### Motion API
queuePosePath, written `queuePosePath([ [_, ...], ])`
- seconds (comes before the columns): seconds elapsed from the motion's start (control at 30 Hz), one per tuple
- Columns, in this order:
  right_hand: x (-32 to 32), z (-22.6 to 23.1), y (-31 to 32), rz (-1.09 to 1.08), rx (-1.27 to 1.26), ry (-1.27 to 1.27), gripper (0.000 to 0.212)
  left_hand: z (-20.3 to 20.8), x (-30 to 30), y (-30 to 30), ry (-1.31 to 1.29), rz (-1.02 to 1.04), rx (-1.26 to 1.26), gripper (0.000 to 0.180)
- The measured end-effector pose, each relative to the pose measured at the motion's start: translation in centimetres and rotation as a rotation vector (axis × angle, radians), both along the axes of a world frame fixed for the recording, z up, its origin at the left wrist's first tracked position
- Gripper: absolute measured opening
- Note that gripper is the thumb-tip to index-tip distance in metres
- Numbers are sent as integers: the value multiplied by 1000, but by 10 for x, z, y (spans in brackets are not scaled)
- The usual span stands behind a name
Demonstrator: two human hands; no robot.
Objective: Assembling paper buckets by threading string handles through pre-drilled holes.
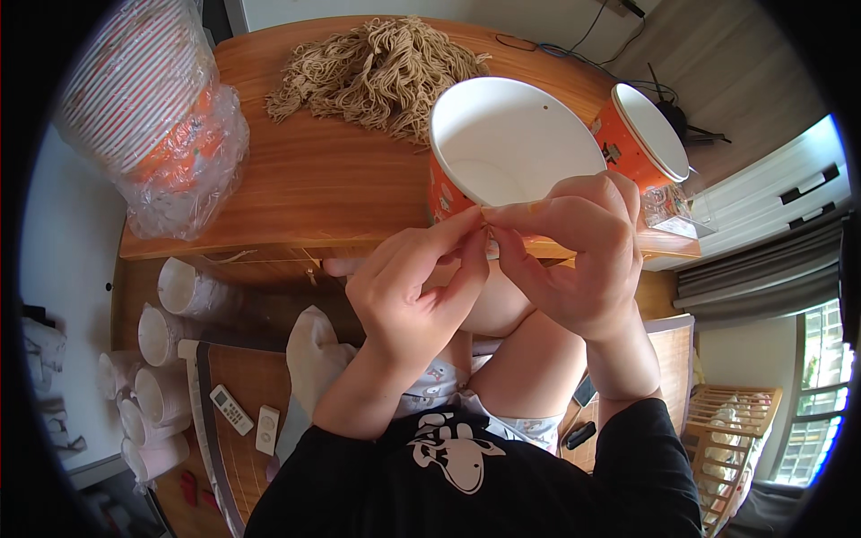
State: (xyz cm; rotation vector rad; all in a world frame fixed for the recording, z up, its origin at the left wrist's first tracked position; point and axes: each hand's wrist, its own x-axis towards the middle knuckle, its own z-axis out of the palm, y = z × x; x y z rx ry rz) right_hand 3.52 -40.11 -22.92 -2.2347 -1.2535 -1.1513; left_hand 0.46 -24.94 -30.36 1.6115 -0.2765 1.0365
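My left hand (404, 287) and my right hand (578, 255) meet in front of me, their thumbs and forefingers pinched together tip to tip. Whatever lies between the fingertips is too small to make out. Just beyond them a large orange paper bucket (507, 125) with a white inside stands on the wooden table (305, 179); my right hand overlaps its near rim. A small hole shows high in its far wall. Behind and to the left of the bucket lies a heap of beige cords (381, 72).
A smaller orange bucket (650, 134) and a clear box (673, 213) stand on the right. Plastic-wrapped striped paper buckets (148, 99) rise at the left edge. Stacked white buckets (161, 394) lie below. Remotes (231, 409) rest beside my seat; black cables (583, 56) run behind the table.
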Motion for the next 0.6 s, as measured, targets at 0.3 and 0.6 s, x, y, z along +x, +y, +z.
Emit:
queuePosePath([
  [0.3,6,-6,-1,42,30,-16,44,-1,-2,1,65,-139,-107,18],
  [0.6,12,-17,-4,98,71,-90,45,2,-7,3,246,-407,-365,12],
])
